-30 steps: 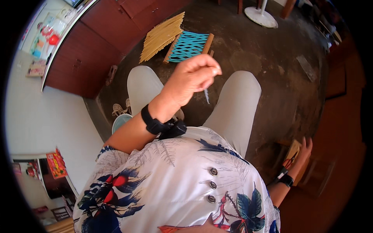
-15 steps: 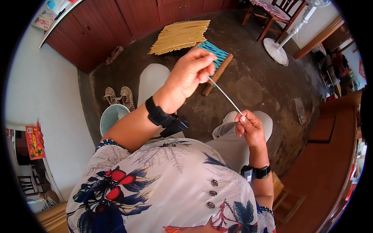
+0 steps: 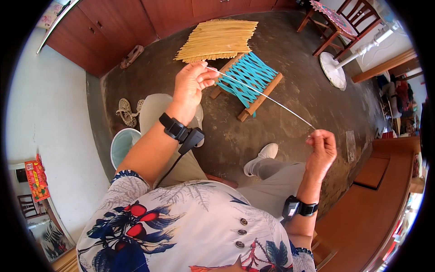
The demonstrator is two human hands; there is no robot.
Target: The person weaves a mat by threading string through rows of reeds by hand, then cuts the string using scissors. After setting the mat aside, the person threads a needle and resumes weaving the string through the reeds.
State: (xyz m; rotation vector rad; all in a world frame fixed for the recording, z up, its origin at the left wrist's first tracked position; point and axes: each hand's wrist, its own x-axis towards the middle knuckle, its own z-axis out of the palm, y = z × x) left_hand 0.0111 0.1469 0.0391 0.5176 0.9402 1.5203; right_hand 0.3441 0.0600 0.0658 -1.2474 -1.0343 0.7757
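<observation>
A thin white cord (image 3: 268,97) runs taut and slanting between my two hands, in front of my body. Its upper left end is pinched in the fingertips of my left hand (image 3: 190,83). My right hand (image 3: 321,149), lower and farther right, grips the other end between thumb and curled fingers. Beneath the cord, on the floor, is a low wooden folding stool (image 3: 265,96) with a seat of crisscrossed turquoise strapping (image 3: 247,77). Just beyond it lies a mat-like layer of yellow straw-like sticks (image 3: 219,38).
To my left stand a light blue bucket (image 3: 122,144) and a pair of patterned shoes (image 3: 126,112). Dark red cabinets (image 3: 113,34) line the far wall. At the far right are a wooden chair (image 3: 337,29) and a white fan base (image 3: 332,71). A wooden cabinet (image 3: 362,195) stands at right.
My hands have moved apart, the left one leftward and the right one rightward, so a longer stretch of cord shows. More of the turquoise stool seat is visible.
</observation>
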